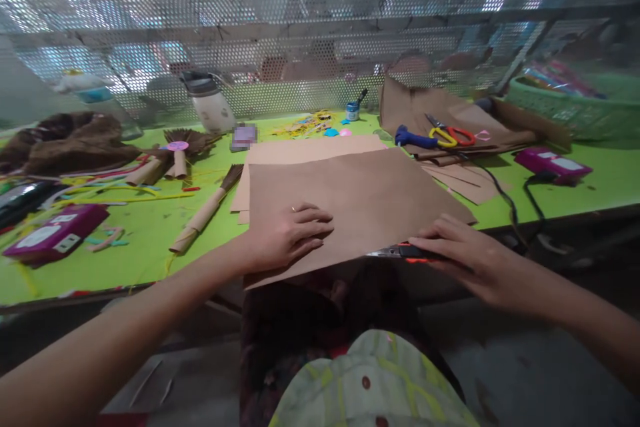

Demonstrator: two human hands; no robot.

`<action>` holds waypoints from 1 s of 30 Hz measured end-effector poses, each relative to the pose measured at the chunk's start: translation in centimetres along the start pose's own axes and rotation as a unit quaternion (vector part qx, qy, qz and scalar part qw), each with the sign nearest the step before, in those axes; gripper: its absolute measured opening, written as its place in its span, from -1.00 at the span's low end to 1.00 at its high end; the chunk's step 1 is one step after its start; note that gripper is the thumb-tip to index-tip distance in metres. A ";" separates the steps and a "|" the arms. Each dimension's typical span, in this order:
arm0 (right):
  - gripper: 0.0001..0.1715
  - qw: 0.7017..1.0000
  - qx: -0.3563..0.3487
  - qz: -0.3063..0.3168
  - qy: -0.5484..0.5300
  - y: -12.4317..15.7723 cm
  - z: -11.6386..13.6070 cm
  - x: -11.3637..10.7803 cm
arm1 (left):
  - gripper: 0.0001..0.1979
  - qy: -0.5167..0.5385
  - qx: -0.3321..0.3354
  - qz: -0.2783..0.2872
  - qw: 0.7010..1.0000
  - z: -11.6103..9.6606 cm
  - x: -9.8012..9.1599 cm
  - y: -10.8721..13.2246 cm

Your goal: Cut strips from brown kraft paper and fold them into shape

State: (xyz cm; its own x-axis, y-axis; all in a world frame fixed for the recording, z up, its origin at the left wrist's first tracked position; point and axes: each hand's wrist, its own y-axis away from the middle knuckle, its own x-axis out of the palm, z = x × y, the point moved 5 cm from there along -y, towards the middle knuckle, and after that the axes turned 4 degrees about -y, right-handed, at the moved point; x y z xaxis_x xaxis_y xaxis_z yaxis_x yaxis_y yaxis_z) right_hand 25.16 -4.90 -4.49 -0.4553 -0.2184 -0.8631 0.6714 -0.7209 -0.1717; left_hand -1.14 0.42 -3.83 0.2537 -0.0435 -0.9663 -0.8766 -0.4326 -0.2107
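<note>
Your left hand [287, 237] lies open and flat on the top brown sheet [360, 200], pinning it, not grasping. Your right hand [465, 257] covers the orange cutter [407, 252] at the sheet's near edge; whether the fingers have closed on it cannot be told. The sheet rests on other sheets on the green table [150, 233], its near edge overhanging towards your lap.

Risks, as judged:
- the unsupported edge may buckle under the blade
- the stack below may let the sheet slide
- your left fingertips sit near the cutter's line
- a slipped blade would travel towards your lap
</note>
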 end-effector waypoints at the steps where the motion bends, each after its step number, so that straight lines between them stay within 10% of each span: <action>1: -0.59 1.000 -0.003 0.001 -0.001 0.0 0.0 0.1 | -0.67 -0.004 0.002 0.001 1.000 0.1 0.2 0.0; 30: -0.57 0.998 -0.027 -0.044 -0.021 -1.1 2.1 1.2 | -0.61 0.001 -0.005 0.014 1.000 -0.1 0.0 0.2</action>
State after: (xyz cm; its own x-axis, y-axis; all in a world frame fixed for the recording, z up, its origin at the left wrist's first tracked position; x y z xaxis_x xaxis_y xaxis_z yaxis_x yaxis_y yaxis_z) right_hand 22.66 -5.72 -4.37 -0.5364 -0.1838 -0.8237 0.6581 -0.7022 -0.2719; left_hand -1.26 0.25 -3.87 0.2304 -0.0569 -0.9714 -0.8794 -0.4396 -0.1828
